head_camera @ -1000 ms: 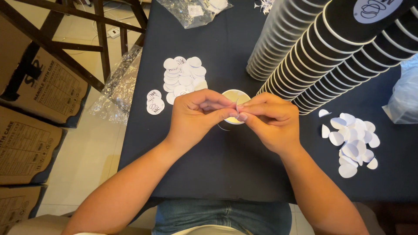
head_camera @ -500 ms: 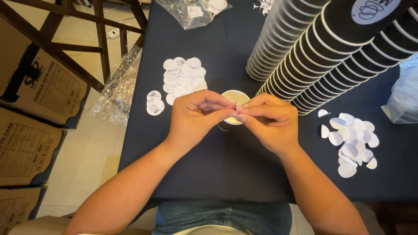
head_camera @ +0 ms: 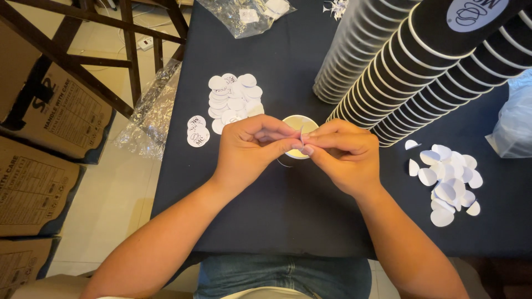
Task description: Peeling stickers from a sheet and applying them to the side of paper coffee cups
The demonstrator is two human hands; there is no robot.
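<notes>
Both hands pinching small round sticker (head_camera: 302, 133) edge-on between fingertips: left hand (head_camera: 249, 148) and right hand (head_camera: 341, 156) touching above open paper cup (head_camera: 299, 126) on dark table (head_camera: 288, 221); versus second ago, barely any shift, fingers still working sticker, so peel looks unfinished; printed sticker pile (head_camera: 231, 101) at 11 o'clock; white backing discs (head_camera: 448, 181) at 3 o'clock; stacked black cups (head_camera: 410, 72) at 1 o'clock.
</notes>
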